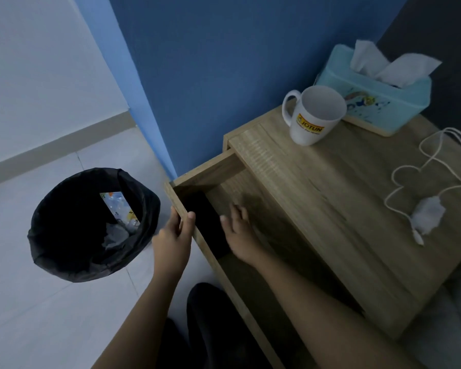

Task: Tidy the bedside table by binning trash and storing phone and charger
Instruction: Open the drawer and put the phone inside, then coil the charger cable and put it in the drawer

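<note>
Bedside table (330, 198) is sitting against the blue wall (224, 62), light wood top, w/ its drawer (197, 179) standing pulled out toward the person. Drawer is looking mostly bare inside; a dark flat thing, prob the phone (208, 225), is lying along the inner side of the drawer front, but it's too dark to be sure.

Bin (91, 225) w/ black liner is standing on the white tile floor (37, 302) left of the table, near but apart from it. Trash is showing inside: a printed wrapper (119, 209) and crumpled pale paper (115, 235).

Tissue box (375, 102), teal, is sitting at the back of the tabletop w/ white tissues sticking up. White mug (314, 115) w/ a yellow logo is standing upright just in front-left of the box, touching or nearly so.

Charger (429, 211), white, is lying on the tabletop's right side, cable (426, 166) looping loosely behind it and running off the right edge; plug end is lying just in front of the brick.

Left hand (173, 235) is gripping the drawer's front panel, thumb over the top edge, fingers on the outside face. Right hand (240, 233) is reaching inside the drawer, fingers spread loose, holding nothing, blurred, beside the dark thing.
</note>
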